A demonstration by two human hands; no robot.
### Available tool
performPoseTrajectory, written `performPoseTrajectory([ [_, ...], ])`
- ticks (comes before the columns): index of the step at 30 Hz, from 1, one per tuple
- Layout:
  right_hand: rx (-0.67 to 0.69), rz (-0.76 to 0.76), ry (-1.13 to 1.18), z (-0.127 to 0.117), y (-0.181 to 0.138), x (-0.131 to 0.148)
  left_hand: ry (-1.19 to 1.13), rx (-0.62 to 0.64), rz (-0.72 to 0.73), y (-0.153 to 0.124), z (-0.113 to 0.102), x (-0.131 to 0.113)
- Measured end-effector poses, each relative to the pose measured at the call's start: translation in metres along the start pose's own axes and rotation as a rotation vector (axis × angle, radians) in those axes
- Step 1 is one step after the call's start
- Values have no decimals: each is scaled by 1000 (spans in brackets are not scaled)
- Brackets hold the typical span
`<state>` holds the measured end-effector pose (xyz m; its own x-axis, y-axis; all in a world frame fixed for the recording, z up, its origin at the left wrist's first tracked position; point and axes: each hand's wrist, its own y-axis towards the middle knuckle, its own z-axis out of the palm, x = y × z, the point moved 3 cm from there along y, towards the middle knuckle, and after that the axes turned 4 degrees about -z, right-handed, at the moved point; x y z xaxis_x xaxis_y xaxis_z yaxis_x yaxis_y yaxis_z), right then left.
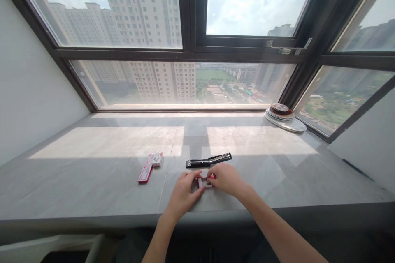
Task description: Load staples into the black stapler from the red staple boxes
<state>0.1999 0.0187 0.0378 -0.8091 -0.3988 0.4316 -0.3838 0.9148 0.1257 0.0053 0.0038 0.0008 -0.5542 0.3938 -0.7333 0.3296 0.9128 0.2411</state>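
Note:
My left hand (184, 192) and my right hand (226, 178) meet over a small pale piece (205, 182) with a bit of red at its edge, low on the grey stone sill (108, 181). Both pinch it from either side; what it is I cannot make out. Just beyond my fingers lies a black stapler (208, 160), swung open flat. To the left sit a small red and white box (155, 159) and a red and white sleeve (145, 174) lying next to it.
A stack of round plates or discs (284, 116) stands at the back right corner by the window. Large windows (191, 33) run along the far side. White walls close in both ends. The sill's front edge runs just under my wrists.

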Motion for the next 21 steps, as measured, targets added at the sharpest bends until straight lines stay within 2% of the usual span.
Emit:
performPoseTrajectory([
  [4,49,-69,-128,8,11,7,-2,-16,1,-1,-2,0],
  [8,-18,-104,47,9,3,-1,-12,-15,-8,-1,-1,2],
  [13,-128,-12,314,4,-21,-33,-28,-7,17,-1,-2,-1],
  [16,-189,68,345,2,-36,-50,-5,-91,-9,-1,-7,0],
  [18,-180,100,360,3,-42,-54,4,-133,-78,1,-7,3],
  [21,-136,106,373,7,-45,-52,17,-98,-133,5,5,2],
])
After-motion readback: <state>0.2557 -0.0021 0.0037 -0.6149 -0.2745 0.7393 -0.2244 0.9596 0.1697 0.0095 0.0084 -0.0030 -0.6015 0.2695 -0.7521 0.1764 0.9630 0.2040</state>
